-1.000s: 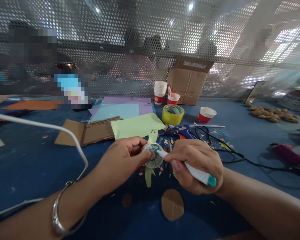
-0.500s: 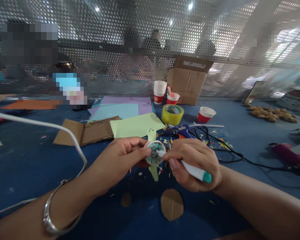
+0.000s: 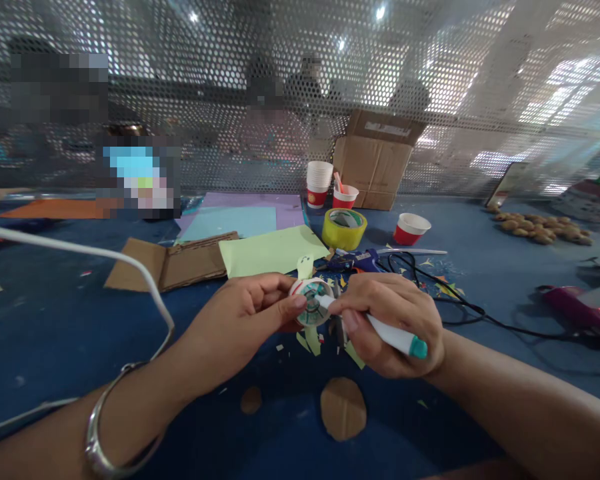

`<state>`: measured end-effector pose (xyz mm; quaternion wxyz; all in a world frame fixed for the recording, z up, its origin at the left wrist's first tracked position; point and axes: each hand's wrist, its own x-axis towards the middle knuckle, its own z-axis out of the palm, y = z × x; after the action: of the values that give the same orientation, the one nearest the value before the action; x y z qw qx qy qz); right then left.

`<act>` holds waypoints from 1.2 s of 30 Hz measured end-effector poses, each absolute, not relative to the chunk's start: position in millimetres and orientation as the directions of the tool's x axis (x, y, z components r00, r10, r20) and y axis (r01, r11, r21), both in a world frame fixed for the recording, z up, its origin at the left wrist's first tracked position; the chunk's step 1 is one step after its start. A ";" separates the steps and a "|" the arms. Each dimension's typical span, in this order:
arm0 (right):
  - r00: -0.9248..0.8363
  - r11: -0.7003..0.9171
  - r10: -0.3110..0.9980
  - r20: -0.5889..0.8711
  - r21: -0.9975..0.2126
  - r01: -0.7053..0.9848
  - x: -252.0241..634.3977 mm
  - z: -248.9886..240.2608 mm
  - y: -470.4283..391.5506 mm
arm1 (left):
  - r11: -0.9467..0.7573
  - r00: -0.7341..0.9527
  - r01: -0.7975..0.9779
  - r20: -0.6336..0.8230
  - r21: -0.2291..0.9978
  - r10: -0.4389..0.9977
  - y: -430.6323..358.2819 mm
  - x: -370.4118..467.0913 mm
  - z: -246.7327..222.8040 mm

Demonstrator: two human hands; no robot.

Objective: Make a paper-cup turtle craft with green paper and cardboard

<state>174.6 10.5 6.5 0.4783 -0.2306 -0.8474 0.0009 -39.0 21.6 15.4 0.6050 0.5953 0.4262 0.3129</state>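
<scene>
My left hand (image 3: pixel 253 310) pinches the side of a small paper cup craft (image 3: pixel 314 308), which has teal marks on its round white face. A pale green paper head (image 3: pixel 305 267) with drawn eyes sticks out at the top, and green paper pieces (image 3: pixel 312 340) show below it. In my right hand (image 3: pixel 390 320) is a white marker (image 3: pixel 393 335) with a teal end, its tip at the cup's face. Two cardboard discs (image 3: pixel 343 409), one large and one small, lie on the table nearer to me.
Beyond my hands are a glue gun (image 3: pixel 353 260) with a black cord, yellow tape (image 3: pixel 345 230), paper cups (image 3: pixel 319 183), coloured paper (image 3: pixel 273 250) and cut cardboard (image 3: pixel 197 261). A white cable (image 3: pixel 125 257) arches at left. Peanuts (image 3: pixel 545 228) lie at right, before a perforated metal screen (image 3: pixel 205 87).
My left hand has turned the cup craft slightly, so its head leans more to the right and another green piece shows at lower right. The marker tip has shifted a little right.
</scene>
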 end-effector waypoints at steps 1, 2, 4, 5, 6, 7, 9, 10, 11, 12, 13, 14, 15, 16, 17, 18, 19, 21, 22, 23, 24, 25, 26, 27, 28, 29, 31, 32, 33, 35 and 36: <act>-0.436 0.895 0.395 0.808 -0.231 0.381 174.7 6.3 10.5 | 0.094 0.446 0.122 -0.139 0.988 0.884 21.5 -38.9 15.0; -0.441 0.895 0.398 0.804 -0.236 0.378 174.8 5.9 10.4 | 0.081 0.445 0.120 -0.127 0.989 0.886 21.3 -39.0 14.7; -0.445 0.895 0.393 0.805 -0.226 0.384 175.4 5.0 10.4 | 0.066 0.441 0.121 -0.113 0.990 0.890 20.7 -39.2 14.5; -0.442 0.894 0.390 0.808 -0.217 0.393 175.7 4.6 10.5 | 0.074 0.442 0.117 -0.119 0.990 0.889 20.5 -38.9 14.7; -0.436 0.890 0.392 0.810 -0.213 0.404 176.1 4.4 10.5 | 0.096 0.447 0.113 -0.136 0.989 0.884 20.3 -38.5 14.9; -0.433 0.887 0.395 0.810 -0.213 0.411 176.3 4.2 10.5 | 0.120 0.455 0.108 -0.157 0.987 0.876 20.1 -37.9 15.1; -0.442 0.888 0.403 0.802 -0.224 0.402 176.6 4.4 10.6 | 0.152 0.465 0.102 -0.182 0.983 0.866 19.9 -36.6 15.6; -0.452 0.891 0.404 0.796 -0.229 0.393 176.7 4.5 10.6 | 0.153 0.463 0.098 -0.181 0.983 0.868 19.9 -36.1 15.7; -0.460 0.895 0.402 0.792 -0.232 0.382 176.6 4.6 10.8 | 0.145 0.455 0.094 -0.172 0.985 0.874 19.9 -35.9 15.7; -0.463 0.898 0.398 0.792 -0.233 0.373 176.6 4.8 11.0 | 0.133 0.447 0.089 -0.159 0.987 0.880 20.0 -35.9 15.6; -0.458 0.899 0.396 0.796 -0.234 0.371 176.6 4.9 11.2 | 0.126 0.442 0.087 -0.152 0.988 0.884 20.0 -36.1 15.4; -0.446 0.896 0.399 0.801 -0.237 0.376 176.5 5.1 11.5 | 0.128 0.444 0.089 -0.154 0.988 0.882 20.0 -36.3 15.1; -0.433 0.893 0.404 0.806 -0.244 0.379 176.4 5.3 11.8 | 0.136 0.454 0.098 -0.166 0.986 0.875 20.1 -36.5 14.7; -0.425 0.892 0.408 0.808 -0.253 0.375 176.4 5.5 12.1 | 0.146 0.465 0.112 -0.181 0.983 0.866 20.2 -36.8 14.3; -0.429 0.893 0.412 0.804 -0.261 0.367 176.3 5.7 12.4 | 0.150 0.470 0.125 -0.191 0.981 0.862 20.4 -37.0 13.9; -0.442 0.898 0.410 0.798 -0.266 0.351 176.2 6.0 12.7 | 0.144 0.467 0.135 -0.191 0.980 0.863 20.7 -37.2 13.6; -0.460 0.904 0.405 0.791 -0.269 0.333 176.3 6.2 13.0 | 0.132 0.455 0.140 -0.182 0.981 0.872 21.1 -37.4 13.5; -0.480 0.910 0.399 0.781 -0.272 0.314 176.8 6.3 13.7 | 0.100 0.417 0.133 -0.147 0.986 0.897 22.1 -37.5 13.6; -0.473 0.907 0.404 0.783 -0.273 0.321 177.2 6.1 14.1 | 0.093 0.403 0.130 -0.138 0.987 0.905 22.5 -37.4 13.9; -0.456 0.902 0.409 0.790 -0.275 0.333 177.7 5.9 14.4 | 0.094 0.403 0.128 -0.138 0.987 0.904 22.7 -37.1 14.3; -0.437 0.896 0.415 0.798 -0.277 0.347 178.0 5.5 14.8 | 0.100 0.414 0.128 -0.145 0.987 0.898 22.8 -36.7 14.7; -0.422 0.893 0.417 0.805 -0.275 0.357 178.3 5.1 15.1 | 0.105 0.430 0.126 -0.150 0.986 0.890 22.7 -36.3 15.1; -0.417 0.893 0.415 0.809 -0.273 0.358 178.2 4.8 15.5 | 0.108 0.448 0.121 -0.152 0.987 0.881 22.6 -35.9 15.4; -0.420 0.897 0.409 0.810 -0.271 0.351 178.0 4.5 15.9 | 0.107 0.459 0.115 -0.148 0.988 0.876 22.5 -35.7 15.5; -0.429 0.902 0.402 0.809 -0.269 0.336 177.6 4.4 16.3 | 0.101 0.461 0.107 -0.140 0.989 0.876 22.5 -35.7 15.5; -0.440 0.909 0.393 0.808 -0.269 0.319 177.2 4.4 16.6 | 0.096 0.454 0.104 -0.133 0.990 0.881 22.5 -35.9 15.3; -0.445 0.913 0.386 0.808 -0.264 0.312 176.6 4.6 16.9 | 0.082 0.423 0.115 -0.123 0.990 0.898 22.6 -36.4 14.6; -0.438 0.909 0.389 0.811 -0.260 0.326 176.6 4.7 16.7 | 0.077 0.413 0.122 -0.121 0.990 0.902 22.6 -36.5 14.2; -0.426 0.903 0.394 0.815 -0.256 0.345 176.8 4.7 16.4 | 0.077 0.415 0.127 -0.124 0.989 0.901 22.5 -36.4 13.9; -0.403 0.890 0.405 0.821 -0.253 0.379 177.3 4.6 15.5 | 0.083 0.440 0.133 -0.134 0.988 0.888 22.3 -35.7 13.4; -0.398 0.887 0.408 0.821 -0.254 0.385 177.6 4.5 15.0 | 0.086 0.455 0.133 -0.138 0.987 0.880 22.2 -35.2 13.4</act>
<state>177.6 15.0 4.5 0.4945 -0.2372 -0.8361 0.0119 -35.2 22.2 13.4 0.6048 0.6015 0.4208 0.3088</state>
